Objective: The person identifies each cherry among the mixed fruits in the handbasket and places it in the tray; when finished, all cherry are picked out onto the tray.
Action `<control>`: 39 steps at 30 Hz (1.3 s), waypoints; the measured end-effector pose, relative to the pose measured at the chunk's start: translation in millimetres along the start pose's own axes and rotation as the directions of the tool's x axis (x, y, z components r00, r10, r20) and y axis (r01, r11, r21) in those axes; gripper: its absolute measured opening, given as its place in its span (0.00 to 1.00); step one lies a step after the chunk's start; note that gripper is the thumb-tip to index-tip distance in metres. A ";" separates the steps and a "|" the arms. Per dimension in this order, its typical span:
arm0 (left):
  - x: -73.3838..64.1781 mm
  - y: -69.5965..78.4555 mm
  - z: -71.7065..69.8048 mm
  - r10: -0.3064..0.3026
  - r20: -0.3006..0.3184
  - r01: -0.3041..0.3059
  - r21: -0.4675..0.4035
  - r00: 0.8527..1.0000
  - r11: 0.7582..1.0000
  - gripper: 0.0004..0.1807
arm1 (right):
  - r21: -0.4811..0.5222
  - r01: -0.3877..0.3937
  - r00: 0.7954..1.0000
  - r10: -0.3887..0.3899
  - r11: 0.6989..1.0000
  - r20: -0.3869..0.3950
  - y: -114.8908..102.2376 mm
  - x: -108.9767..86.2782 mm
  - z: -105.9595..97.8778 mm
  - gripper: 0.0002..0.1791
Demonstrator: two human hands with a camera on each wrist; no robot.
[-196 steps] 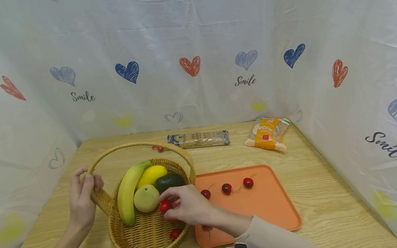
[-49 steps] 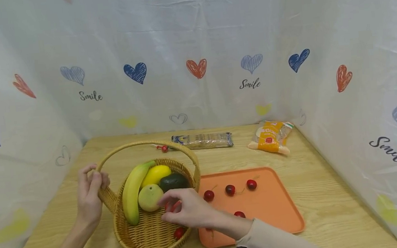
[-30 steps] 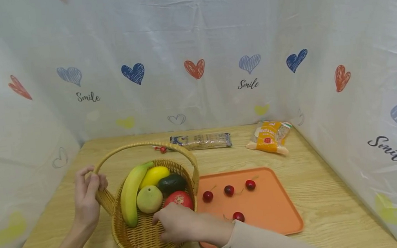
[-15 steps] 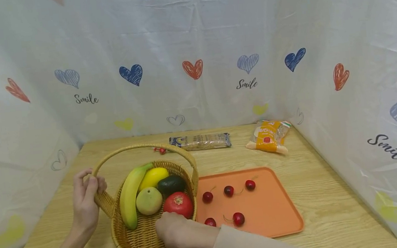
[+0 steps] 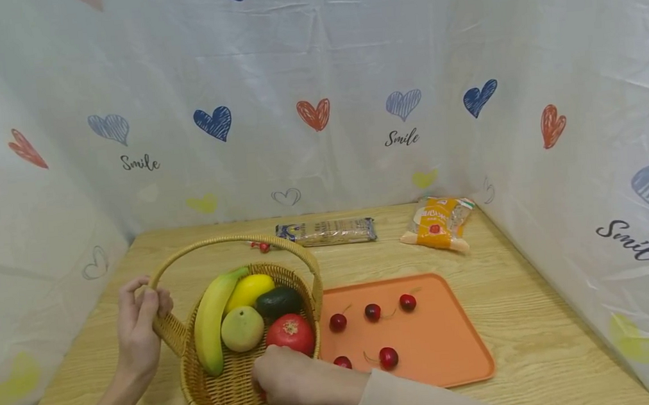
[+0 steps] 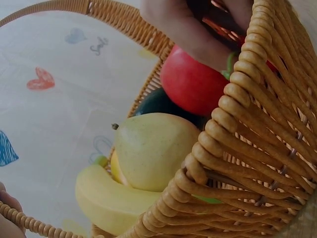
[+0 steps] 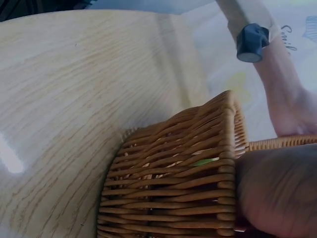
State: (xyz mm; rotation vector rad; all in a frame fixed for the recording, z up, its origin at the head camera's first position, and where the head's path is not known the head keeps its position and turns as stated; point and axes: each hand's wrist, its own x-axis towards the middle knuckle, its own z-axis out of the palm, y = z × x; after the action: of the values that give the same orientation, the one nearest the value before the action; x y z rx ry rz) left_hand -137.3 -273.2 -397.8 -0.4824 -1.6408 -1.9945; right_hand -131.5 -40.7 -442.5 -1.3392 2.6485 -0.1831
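Note:
My left hand [image 5: 138, 328] grips the handle of a wicker basket [image 5: 187, 388] at its left side. Inside the basket lie a banana [image 5: 210, 328], a yellow lemon [image 5: 251, 290], a dark green avocado [image 5: 280, 301], a pale green round fruit [image 5: 243, 329] and a red pomegranate [image 5: 291, 332]. My right hand [image 5: 284, 376] reaches over the right rim into the basket's near part, fingers curled down. A bit of a red cherry [image 5: 263, 396] shows at its fingertips, mostly hidden. In the left wrist view, a green stem [image 6: 229, 64] pokes out beside that hand.
An orange tray [image 5: 424, 348] with several cherries [image 5: 388, 358] stands right of the basket. Behind lie a clear packet with dark blue ends [image 5: 327, 232], an orange bag [image 5: 438, 225] and small red fruits [image 5: 263, 247]. A heart-print curtain [image 5: 355, 161] encloses the table.
My right hand, earlier at the basket's middle with a red fruit, has moved toward me and lower, curling over the cherry near the rim. The pomegranate is now uncovered. My left hand keeps its grip.

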 end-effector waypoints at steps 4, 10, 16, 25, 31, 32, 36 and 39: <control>0.1 0.1 -0.5 0.001 0.006 -0.001 -0.001 1.000 1.000 0.12 | 0.037 0.053 0.998 -0.052 0.998 -0.021 1.4 -0.3 -1.2 0.15; 0.7 -0.5 -0.5 0.003 0.010 -0.003 -0.002 1.000 1.000 0.13 | 0.088 0.078 0.995 -0.072 0.993 -0.075 0.8 -11.7 -23.9 0.07; 0.9 -1.4 -1.0 0.006 0.010 -0.005 -0.016 1.000 1.000 0.13 | 0.206 0.095 0.988 -0.067 0.974 -0.139 2.7 -37.4 -62.1 0.10; 0.9 -1.2 -1.2 -0.007 0.012 0.007 -0.008 1.000 1.000 0.13 | 0.437 0.064 0.977 0.032 0.897 -0.209 22.2 -68.0 -83.4 0.10; 1.0 -2.1 -0.9 -0.003 0.009 0.003 -0.010 1.000 1.000 0.12 | 0.523 0.037 0.967 0.101 0.852 -0.234 36.3 -86.5 -86.9 0.12; 1.1 -2.4 -0.9 -0.002 0.009 0.002 -0.012 1.000 1.000 0.12 | 0.543 0.037 0.966 0.110 0.839 -0.234 38.4 -89.7 -86.8 0.12; 1.3 -3.2 -0.7 0.002 0.005 -0.002 -0.013 1.000 1.000 0.13 | 0.633 0.025 0.961 0.156 0.774 -0.229 47.6 -102.6 -84.5 0.12; 1.3 -3.6 -0.4 -0.001 -0.008 0.001 -0.013 1.000 1.000 0.12 | 0.658 0.015 0.952 0.190 0.753 -0.239 55.8 -110.4 -82.0 0.11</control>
State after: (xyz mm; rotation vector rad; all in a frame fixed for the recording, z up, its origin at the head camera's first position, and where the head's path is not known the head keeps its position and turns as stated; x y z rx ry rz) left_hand -140.4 -273.3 -400.0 -0.4784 -1.6250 -2.0057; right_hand -127.6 84.1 -362.2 -0.9859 2.4521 -1.2606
